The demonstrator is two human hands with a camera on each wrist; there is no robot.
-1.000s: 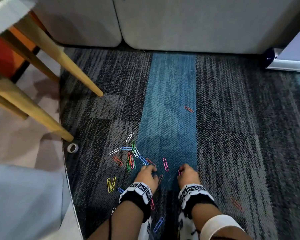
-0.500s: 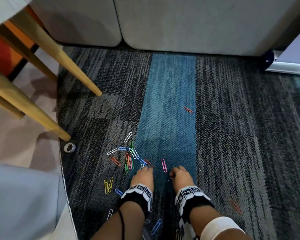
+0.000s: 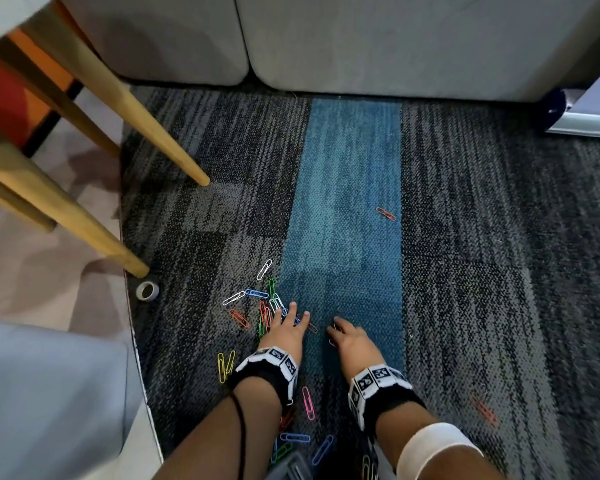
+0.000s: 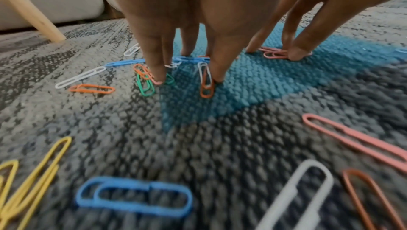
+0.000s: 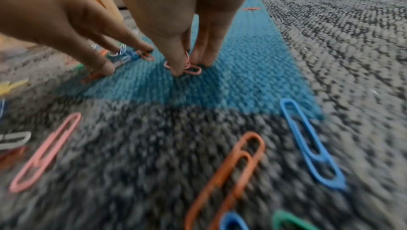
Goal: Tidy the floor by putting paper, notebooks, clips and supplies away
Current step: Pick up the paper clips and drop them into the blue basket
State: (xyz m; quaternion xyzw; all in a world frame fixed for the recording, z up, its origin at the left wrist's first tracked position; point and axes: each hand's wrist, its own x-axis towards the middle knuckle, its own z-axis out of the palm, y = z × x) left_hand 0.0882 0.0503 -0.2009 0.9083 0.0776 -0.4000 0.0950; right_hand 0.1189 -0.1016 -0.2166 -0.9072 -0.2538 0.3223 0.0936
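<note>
Gathering clips — my left hand [image 3: 286,332] spread on the paper clips [image 3: 269,308], right hand [image 3: 352,337] pinching pink clips [image 5: 189,68] under its fingertips — next I must lift them.

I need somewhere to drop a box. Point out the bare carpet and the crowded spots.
Bare: blue strip between the sofa base and both hands, bar one red clip. Crowded: the clip cluster under the left hand, and beside the wrists.

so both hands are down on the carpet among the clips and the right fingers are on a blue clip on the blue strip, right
Not quite: the clip under the right hand's fingers is pink, not blue. The right wrist view shows the pink clip pinched there on the blue strip of carpet. The rest holds: the left hand is also down among the clips.
</note>
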